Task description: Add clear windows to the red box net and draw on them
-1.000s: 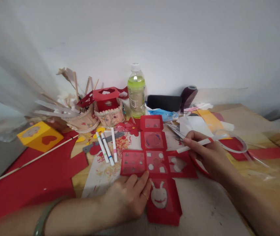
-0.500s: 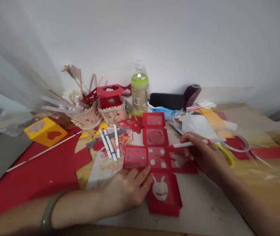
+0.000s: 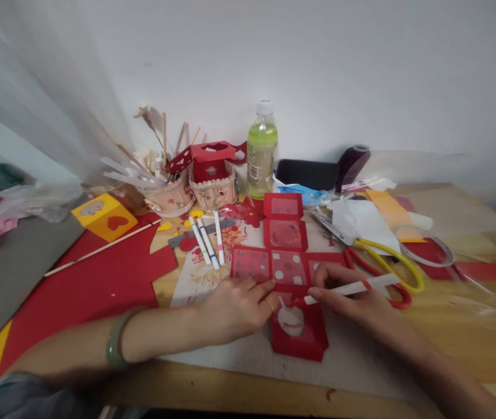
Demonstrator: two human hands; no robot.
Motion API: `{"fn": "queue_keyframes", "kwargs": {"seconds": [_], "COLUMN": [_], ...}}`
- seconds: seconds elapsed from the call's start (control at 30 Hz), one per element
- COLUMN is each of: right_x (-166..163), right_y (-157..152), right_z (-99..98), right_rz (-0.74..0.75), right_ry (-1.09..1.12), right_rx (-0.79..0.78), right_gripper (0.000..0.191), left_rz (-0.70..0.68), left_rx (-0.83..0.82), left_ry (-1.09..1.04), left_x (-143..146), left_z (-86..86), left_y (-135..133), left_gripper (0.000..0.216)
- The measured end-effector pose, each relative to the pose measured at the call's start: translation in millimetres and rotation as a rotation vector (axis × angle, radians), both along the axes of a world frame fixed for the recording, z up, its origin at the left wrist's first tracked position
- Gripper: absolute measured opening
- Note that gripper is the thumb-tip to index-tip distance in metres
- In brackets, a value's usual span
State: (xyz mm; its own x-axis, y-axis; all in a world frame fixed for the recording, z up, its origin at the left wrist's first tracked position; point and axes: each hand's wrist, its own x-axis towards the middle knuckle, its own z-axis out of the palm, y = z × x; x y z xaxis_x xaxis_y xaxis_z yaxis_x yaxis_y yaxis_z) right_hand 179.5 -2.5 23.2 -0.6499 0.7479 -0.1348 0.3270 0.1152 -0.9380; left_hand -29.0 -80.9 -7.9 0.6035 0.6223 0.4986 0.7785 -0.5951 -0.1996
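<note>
My right hand (image 3: 352, 297) grips a white marker (image 3: 339, 288) with a red band. Its red tip is over the lower flap of a flat, cross-shaped red paper box (image 3: 300, 343), close to a pale face-like shape with two antennae (image 3: 291, 321). I cannot tell whether the tip touches. My left hand (image 3: 241, 305) rests palm down, fingertips on the red box near its middle panel; nothing is held in it. Clear film covers cut-outs in the panels. Three white markers (image 3: 206, 241) lie to the left, beyond my left hand.
Scissors (image 3: 374, 250) with red and yellow handles lie beyond my right hand. A green drink bottle (image 3: 261, 154), decorated cups (image 3: 213, 191) and a phone (image 3: 307, 173) stand at the back. Red card (image 3: 95, 291), a thin stick (image 3: 103, 247) and a yellow box (image 3: 104, 216) are at left.
My right hand has brought the marker from the right panel down to the lower flap. The view has shifted, showing more of the scissors. My left hand stays on the box.
</note>
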Motion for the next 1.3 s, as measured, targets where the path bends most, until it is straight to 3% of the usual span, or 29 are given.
{"fn": "queue_keyframes", "kwargs": {"seconds": [0.23, 0.5, 0.6, 0.7, 0.9, 1.07, 1.3], "right_x": [5.8, 3.1, 2.0, -0.6, -11.8, -16.1, -17.5], "right_y": [-30.3, -31.5, -27.8, -22.3, -17.7, -20.5, -17.8], "right_z": [-15.0, -16.3, -12.2, -8.7, -4.4, -7.5, -14.6], "right_rz": [-0.104, -0.197, -0.195, -0.145, -0.141, -0.037, -0.144], "right_ry": [-0.032, 0.014, 0.008, -0.051, -0.051, -0.054, 0.0], "right_rx": [0.075, 0.059, 0.028, 0.014, 0.125, 0.092, 0.13], "right_gripper": [0.02, 0.021, 0.016, 0.023, 0.024, 0.025, 0.029], "left_rz": [-0.048, -0.232, -0.226, -0.219, -0.228, -0.227, -0.229], "left_rx": [-0.019, -0.015, -0.003, 0.023, 0.015, 0.031, 0.031], "left_ry": [0.091, 0.132, 0.161, 0.162, 0.167, 0.118, 0.122], "left_x": [-1.6, 8.5, 12.2, 13.4, 12.0, 12.5, 12.2], "left_z": [5.1, 11.9, 13.0, 14.4, 13.8, 11.4, 11.4], "left_y": [-4.7, -31.9, -35.7, -35.7, -36.9, -35.4, -34.3], "left_gripper": [0.02, 0.026, 0.026, 0.025, 0.024, 0.021, 0.022]}}
